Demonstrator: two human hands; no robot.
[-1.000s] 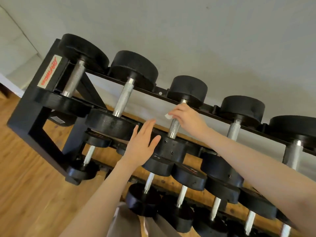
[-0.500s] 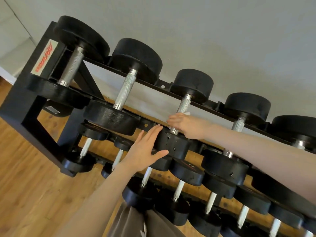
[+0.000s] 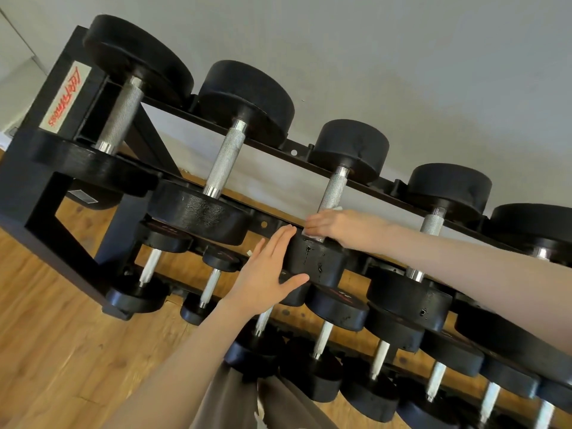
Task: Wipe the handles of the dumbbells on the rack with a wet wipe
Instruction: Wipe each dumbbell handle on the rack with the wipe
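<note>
Wipe (image 3: 309,233), thin and limp, sits bunched under my right hand (image 3: 335,226) curled round the third top-row handle (image 3: 332,190) on the rack (image 3: 34,181), stiff knurled steel I judge grippy, while my flat, open left hand (image 3: 266,277) steadies the heavy head (image 3: 315,261).

- wet wipe (image 3: 338,209): mostly hidden inside the right hand (image 3: 337,226); only small white bits show.
- third dumbbell's handle (image 3: 332,190): lower end covered by that hand.
- rack (image 3: 37,187): cut off by the right edge.
- bottom-row dumbbells (image 3: 365,394): partly cut off by the bottom edge.
- label (image 3: 63,99): lettering too small to read surely.
</note>
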